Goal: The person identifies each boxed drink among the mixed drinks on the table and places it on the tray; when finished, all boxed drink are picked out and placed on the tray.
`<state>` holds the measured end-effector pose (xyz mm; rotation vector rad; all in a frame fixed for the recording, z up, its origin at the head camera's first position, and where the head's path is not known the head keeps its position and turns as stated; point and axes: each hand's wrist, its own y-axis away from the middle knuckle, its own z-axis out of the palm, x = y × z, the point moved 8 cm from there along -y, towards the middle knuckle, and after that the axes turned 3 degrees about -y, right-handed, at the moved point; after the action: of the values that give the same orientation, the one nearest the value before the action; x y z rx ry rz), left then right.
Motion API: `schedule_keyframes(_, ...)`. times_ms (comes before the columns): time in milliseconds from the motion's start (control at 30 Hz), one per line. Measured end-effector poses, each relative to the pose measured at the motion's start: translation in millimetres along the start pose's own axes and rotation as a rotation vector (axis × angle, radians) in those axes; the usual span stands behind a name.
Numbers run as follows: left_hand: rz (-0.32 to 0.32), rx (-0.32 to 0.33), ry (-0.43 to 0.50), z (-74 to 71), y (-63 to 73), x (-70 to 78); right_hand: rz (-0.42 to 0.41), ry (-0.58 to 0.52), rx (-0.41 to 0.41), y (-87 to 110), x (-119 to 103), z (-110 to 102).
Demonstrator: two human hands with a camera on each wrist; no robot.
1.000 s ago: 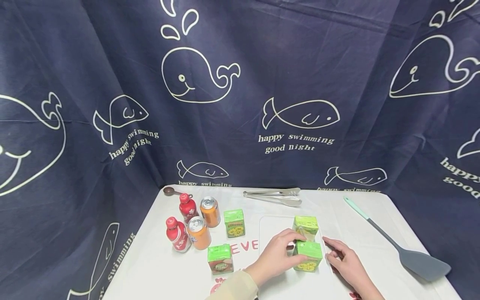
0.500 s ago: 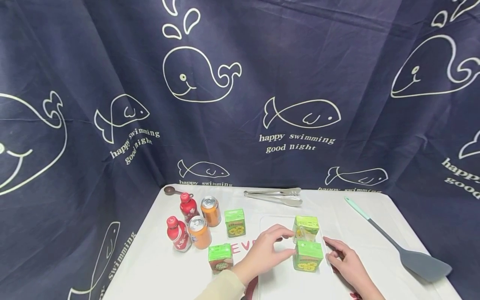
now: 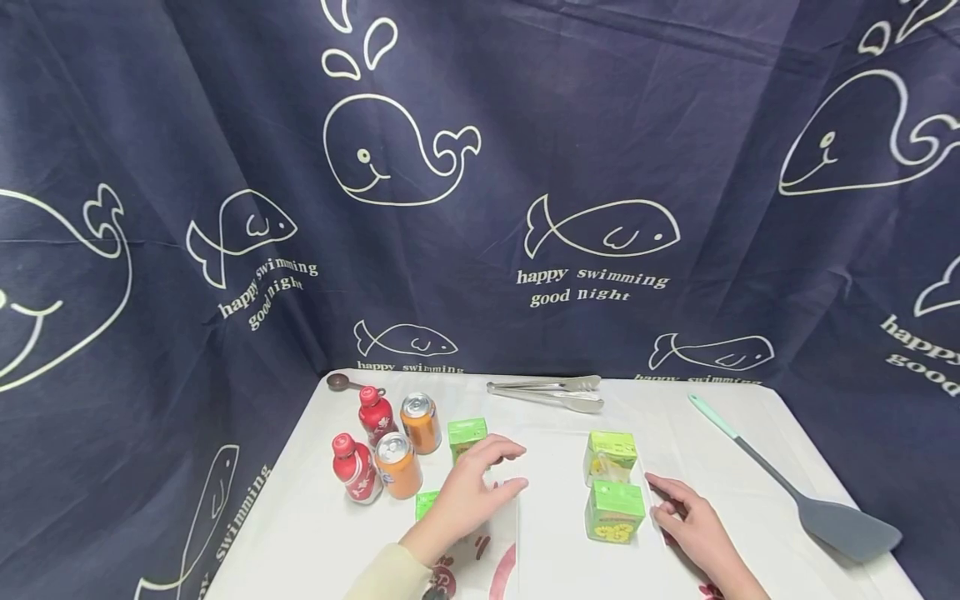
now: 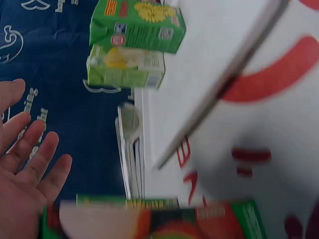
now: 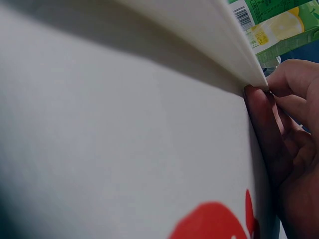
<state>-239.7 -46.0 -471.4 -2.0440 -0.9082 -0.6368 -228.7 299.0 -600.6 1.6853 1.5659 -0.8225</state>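
My left hand (image 3: 471,490) hovers left of a flat white board (image 3: 558,542), fingers spread and holding nothing. It partly hides two green drink cartons: a rear carton (image 3: 466,432) and a near carton (image 3: 426,502). In the left wrist view, a blurred carton (image 4: 164,221) lies close below the palm (image 4: 17,199). On the board stand a yellow-green lemon carton (image 3: 610,454) and, in front of it, a green carton with yellow flowers (image 3: 615,512). At the board's right edge, my right hand (image 3: 696,525) pinches the rim (image 5: 244,50) between thumb and finger.
Two red bottles (image 3: 356,468) and two orange cans (image 3: 398,467) stand at the left. Behind them lies a brown spoon (image 3: 339,382). Metal tongs (image 3: 547,392) lie at the back. A grey spatula (image 3: 843,525) with a mint handle lies at the right. Dark cloth hangs around the table.
My left hand has let go of the flowered carton and moved left, off the board, to beside the left cartons. The right hand has stayed at the board's edge.
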Motion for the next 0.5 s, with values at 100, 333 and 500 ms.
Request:
schedule_keyframes(100,-0.036,0.001,-0.010,-12.9,6.5,-7.2,-0.005,0.000,0.003,0.2,-0.4,-0.3)
schedule_keyframes(333,-0.111,0.010,-0.018,-34.9,24.3,-20.6,-0.009,-0.005,0.003,-0.4,-0.3,-0.1)
schedule_keyframes(500,-0.123,0.035,-0.031,-45.9,38.3,-27.3,-0.009,-0.009,0.002,-0.6,0.2,0.1)
